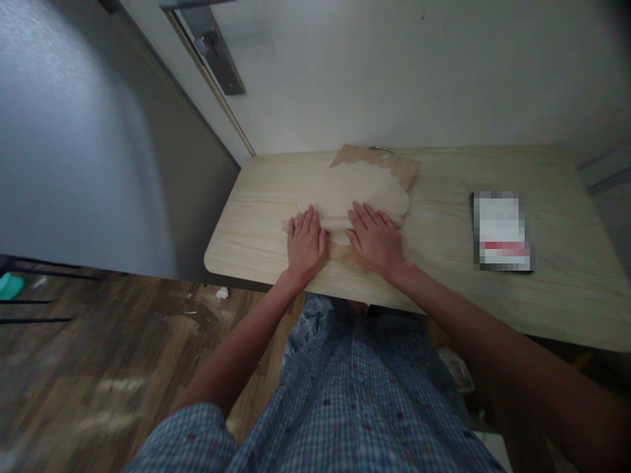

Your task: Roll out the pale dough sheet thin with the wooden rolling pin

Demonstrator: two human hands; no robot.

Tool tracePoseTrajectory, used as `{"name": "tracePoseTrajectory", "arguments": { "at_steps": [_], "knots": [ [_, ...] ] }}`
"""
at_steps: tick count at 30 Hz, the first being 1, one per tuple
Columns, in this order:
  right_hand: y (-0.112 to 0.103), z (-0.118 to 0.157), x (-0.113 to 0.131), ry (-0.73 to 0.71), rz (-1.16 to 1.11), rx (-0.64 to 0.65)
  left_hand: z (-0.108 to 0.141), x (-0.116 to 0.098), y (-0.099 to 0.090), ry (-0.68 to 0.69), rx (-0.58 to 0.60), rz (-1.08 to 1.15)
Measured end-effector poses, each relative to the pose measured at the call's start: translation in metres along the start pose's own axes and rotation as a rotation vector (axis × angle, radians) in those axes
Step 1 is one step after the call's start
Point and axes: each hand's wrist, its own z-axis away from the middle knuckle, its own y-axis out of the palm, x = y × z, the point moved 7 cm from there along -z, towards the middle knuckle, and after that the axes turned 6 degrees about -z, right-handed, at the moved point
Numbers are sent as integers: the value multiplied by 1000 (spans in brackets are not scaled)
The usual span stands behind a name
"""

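A wide, flat sheet of pale dough (362, 187) lies over a wooden cutting board (409, 169) on the table. Across the dough's near part runs a thin pale rod, which looks like a rolling pin (338, 225); one end pokes out to the left. On the rod's left part rests my left hand (306, 242), palm down with fingers stretched forward. My right hand (375, 235) lies flat on its right part, fingers spread over the dough. Both palms hide much of the rod. Neither hand has its fingers wrapped round anything.
The light wooden table (557, 197) stands against a pale door with a metal lock plate (217, 56). To the right lies a dark-edged phone-like device (501, 230) with a blurred screen. A grey panel (98, 144) rises on the left. White scrap (222, 293) lies on the floor.
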Motion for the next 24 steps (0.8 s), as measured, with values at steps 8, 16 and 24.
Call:
{"name": "tracePoseTrajectory", "arguments": {
  "at_steps": [8,16,24],
  "knots": [
    [0,-24,-10,40,37,42,-31,5,0,64,64,-9],
    [10,-62,-33,190,55,129,-77,7,10,-64,231,-116],
    [14,-96,-54,223,11,157,-111,13,19,-197,303,-47]
  ]
}}
